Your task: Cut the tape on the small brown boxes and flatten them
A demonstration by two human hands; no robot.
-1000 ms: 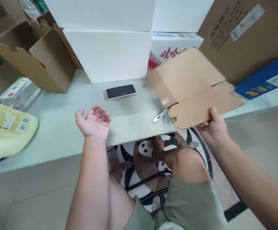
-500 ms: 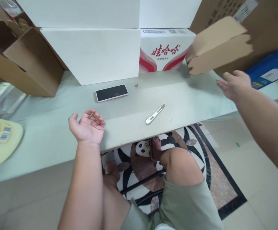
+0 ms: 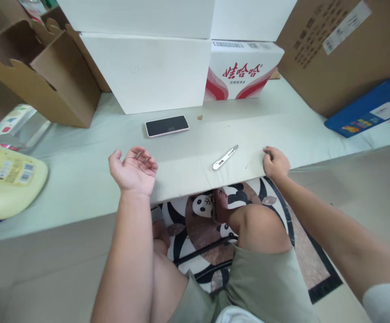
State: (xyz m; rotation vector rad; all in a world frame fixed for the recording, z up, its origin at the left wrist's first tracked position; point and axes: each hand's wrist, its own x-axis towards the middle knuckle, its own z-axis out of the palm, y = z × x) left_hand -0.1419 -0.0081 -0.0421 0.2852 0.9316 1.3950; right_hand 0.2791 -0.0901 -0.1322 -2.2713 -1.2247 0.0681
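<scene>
My left hand [image 3: 136,170] is palm up at the table's near edge, its fingers apart and loosely bent, with nothing in it. My right hand [image 3: 276,162] rests on the table edge, fingers curled in, and no object shows in them. Between the two hands lies a white utility knife [image 3: 225,157], closer to my right hand and apart from it. A phone [image 3: 167,126] with a dark screen lies flat beyond my left hand. Close to the phone is a small brown scrap [image 3: 199,117].
White boxes [image 3: 148,72] and a white box with red print [image 3: 244,72] line the back. An open cardboard box [image 3: 67,80] and yellow bottle [image 3: 10,184] stand left. At right are a blue container [image 3: 366,107] and large carton [image 3: 319,58]. A bit of cardboard [image 3: 275,75] shows behind the red-printed box.
My right hand has come back from the far right to the table edge and curled. The cardboard piece that was tilted in the air is now mostly out of sight behind the red-printed box.
</scene>
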